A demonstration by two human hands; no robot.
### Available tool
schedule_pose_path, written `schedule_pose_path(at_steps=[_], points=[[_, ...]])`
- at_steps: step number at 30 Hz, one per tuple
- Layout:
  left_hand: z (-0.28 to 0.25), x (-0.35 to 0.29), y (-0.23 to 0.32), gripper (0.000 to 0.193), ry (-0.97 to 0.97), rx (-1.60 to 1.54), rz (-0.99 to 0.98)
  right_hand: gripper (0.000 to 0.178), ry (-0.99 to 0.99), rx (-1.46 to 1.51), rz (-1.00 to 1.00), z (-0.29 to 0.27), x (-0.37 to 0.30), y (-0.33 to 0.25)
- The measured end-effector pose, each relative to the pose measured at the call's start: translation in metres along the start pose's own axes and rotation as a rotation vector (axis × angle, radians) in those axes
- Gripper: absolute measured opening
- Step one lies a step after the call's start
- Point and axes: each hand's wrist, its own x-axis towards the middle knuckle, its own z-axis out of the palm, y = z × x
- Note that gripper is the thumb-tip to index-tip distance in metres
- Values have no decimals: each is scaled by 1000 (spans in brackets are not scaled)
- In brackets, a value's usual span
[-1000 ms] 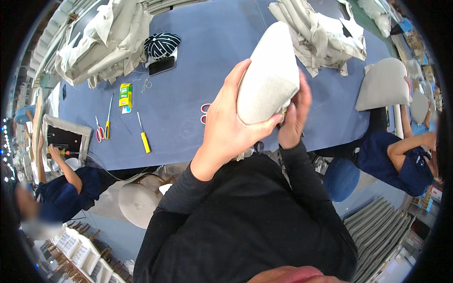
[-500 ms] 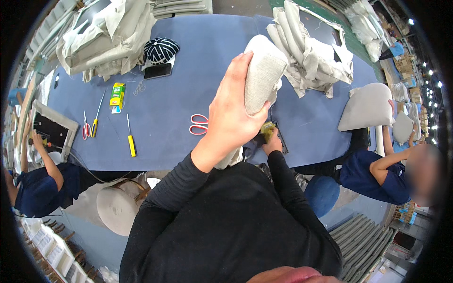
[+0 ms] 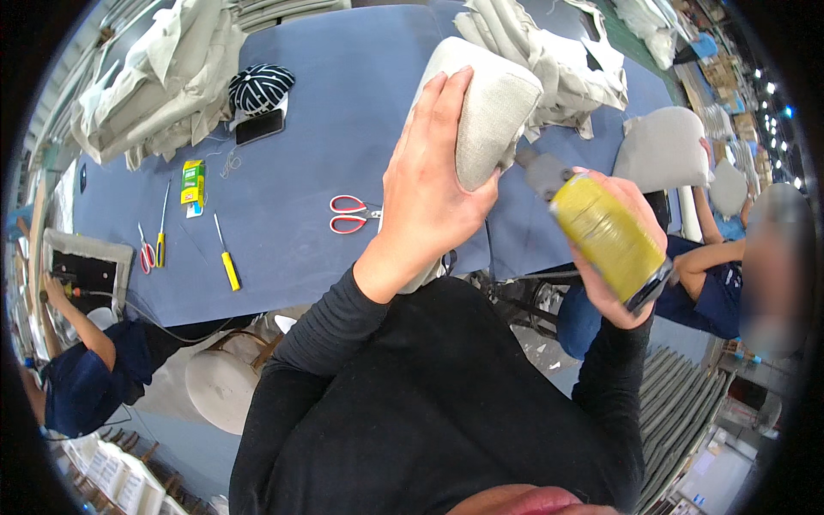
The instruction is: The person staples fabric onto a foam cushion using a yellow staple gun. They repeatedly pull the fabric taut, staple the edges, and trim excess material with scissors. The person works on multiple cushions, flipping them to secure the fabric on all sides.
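My left hand [image 3: 433, 172] is closed around the edge of a beige fabric-covered seat pad [image 3: 498, 107], which stands tilted on its side above the table's near edge. The fingers press on its fabric face, with the thumb on the nearer side. In my right hand [image 3: 631, 219] is a staple gun [image 3: 609, 236] with a yellow-wrapped body and a grey nose. Its nose points at the pad's right side; whether the two touch I cannot tell. Just left of my left wrist lie red-handled scissors [image 3: 350, 215] on the table.
The blue-grey table [image 3: 300, 172] holds a yellow screwdriver [image 3: 229, 268], another screwdriver [image 3: 161, 236], a green-yellow box [image 3: 193, 182], a phone [image 3: 259, 127] and a striped cap [image 3: 262, 87]. Fabric-covered piles [image 3: 163, 94] stand at the back. Co-workers [image 3: 90, 365] sit at both sides.
My right hand has lifted the staple gun off the table and brought it up beside the pad. The pad has turned slightly in my left hand. The view has shifted a little.
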Motion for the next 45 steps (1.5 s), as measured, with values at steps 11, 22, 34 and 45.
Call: schedule_pose_path(at_steps=[11,22,34,45], points=[[12,-5,4,104,-13,-21,44,87,-166,-14,28,-7,-5,-18],[16,-11,11,104,-41,39,65,81,-208,8,110,-5,-11,-16],[-55,-22,-16,111,-107,35,39,72,127,23,565,207,-175,238],[-57,-69,-31,110,-154,-252,279,45,422,603,352,190,-42,161]])
